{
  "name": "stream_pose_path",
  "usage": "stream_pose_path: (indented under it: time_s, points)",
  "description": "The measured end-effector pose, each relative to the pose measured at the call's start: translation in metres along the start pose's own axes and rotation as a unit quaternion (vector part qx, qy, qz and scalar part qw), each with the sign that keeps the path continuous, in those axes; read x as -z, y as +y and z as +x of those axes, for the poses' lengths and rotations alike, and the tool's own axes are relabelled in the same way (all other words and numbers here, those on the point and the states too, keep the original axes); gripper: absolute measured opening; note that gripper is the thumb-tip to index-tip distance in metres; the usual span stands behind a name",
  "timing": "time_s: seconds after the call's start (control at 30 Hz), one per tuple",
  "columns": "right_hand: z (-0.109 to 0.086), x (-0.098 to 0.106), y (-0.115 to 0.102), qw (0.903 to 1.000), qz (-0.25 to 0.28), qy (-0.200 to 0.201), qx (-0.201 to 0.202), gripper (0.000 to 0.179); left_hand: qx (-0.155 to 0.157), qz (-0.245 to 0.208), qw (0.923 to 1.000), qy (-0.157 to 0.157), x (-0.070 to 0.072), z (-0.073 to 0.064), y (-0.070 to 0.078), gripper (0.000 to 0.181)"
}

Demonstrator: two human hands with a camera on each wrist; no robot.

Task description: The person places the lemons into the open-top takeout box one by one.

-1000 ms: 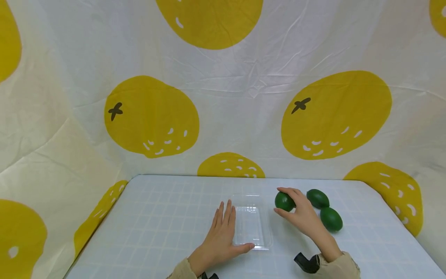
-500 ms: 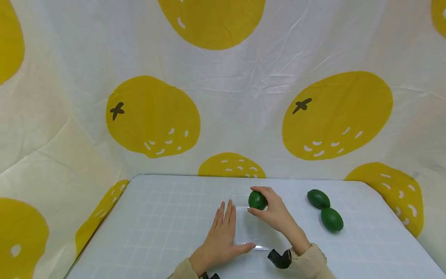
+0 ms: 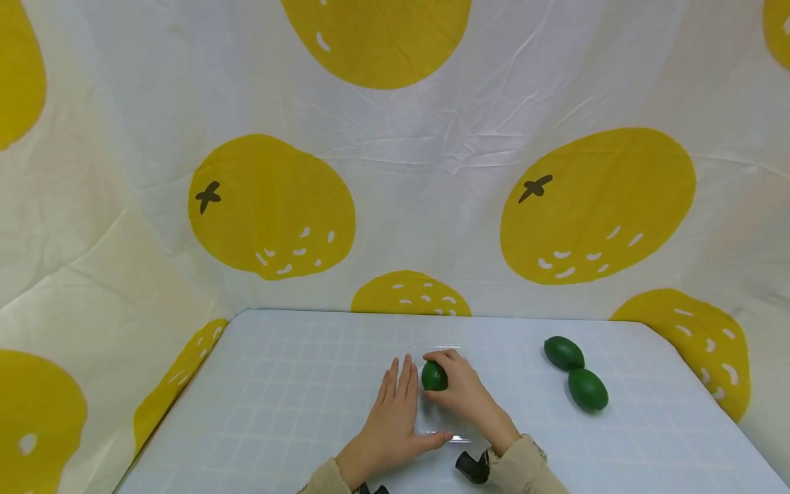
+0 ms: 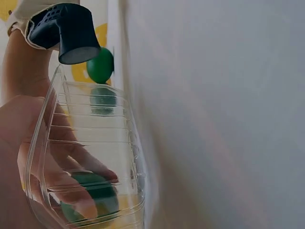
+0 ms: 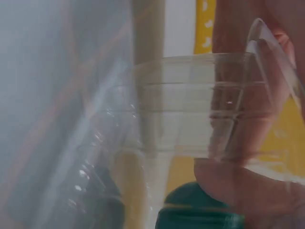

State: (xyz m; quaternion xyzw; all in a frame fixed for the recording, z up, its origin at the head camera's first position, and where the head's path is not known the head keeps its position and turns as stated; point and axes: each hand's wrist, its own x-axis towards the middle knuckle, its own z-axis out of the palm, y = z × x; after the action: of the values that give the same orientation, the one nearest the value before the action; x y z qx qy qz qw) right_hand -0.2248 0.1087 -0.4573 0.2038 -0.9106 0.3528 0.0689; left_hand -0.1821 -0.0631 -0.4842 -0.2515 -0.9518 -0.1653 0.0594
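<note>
A clear plastic container (image 3: 435,420) sits in the middle of the table. My left hand (image 3: 391,420) lies along its left side, fingers straight, with the thumb reaching across its near edge. With thumb and fingers, my right hand (image 3: 465,394) grips a green lime (image 3: 435,376) inside the far half of the container. Through the transparent wall in the left wrist view, the lime (image 4: 90,198) shows low between the right hand's fingers. Up close in the right wrist view, the lime (image 5: 190,210) appears under a fingertip behind the container's ribbed wall (image 5: 181,102).
Two more green limes, one farther back (image 3: 564,353) and one nearer (image 3: 588,390), lie together to the right of the container. A pale checked cloth (image 3: 278,398) covers the table. Behind it hangs a white curtain (image 3: 426,206) printed with yellow fruit.
My right hand has carried the lime leftward from beside the other two limes, over the container and down into it. My left hand has stayed in place.
</note>
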Motion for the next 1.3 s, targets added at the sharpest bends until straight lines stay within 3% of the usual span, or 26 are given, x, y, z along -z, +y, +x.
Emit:
stream_pose_path:
  time_s: [0.2, 0.5, 0.77, 1.3]
  points:
    - [0.002, -0.011, 0.003, 0.9999, -0.006, -0.010, -0.003, 0.057, 0.004, -0.012, 0.9999, 0.002, -0.001, 0.000, 0.000, 0.119]
    - [0.000, -0.017, 0.001, 0.9997, -0.016, 0.016, -0.014, 0.064, 0.002, -0.016, 0.9999, 0.003, -0.002, 0.000, -0.001, 0.118]
    - [0.000, -0.015, -0.001, 0.9984, -0.027, 0.043, -0.024, 0.066, 0.005, -0.020, 0.9998, -0.001, -0.001, 0.000, -0.001, 0.118]
    - [-0.004, -0.010, -0.004, 0.9982, -0.046, 0.032, -0.021, 0.064, 0.006, -0.030, 0.9995, -0.005, 0.005, -0.001, 0.002, 0.116]
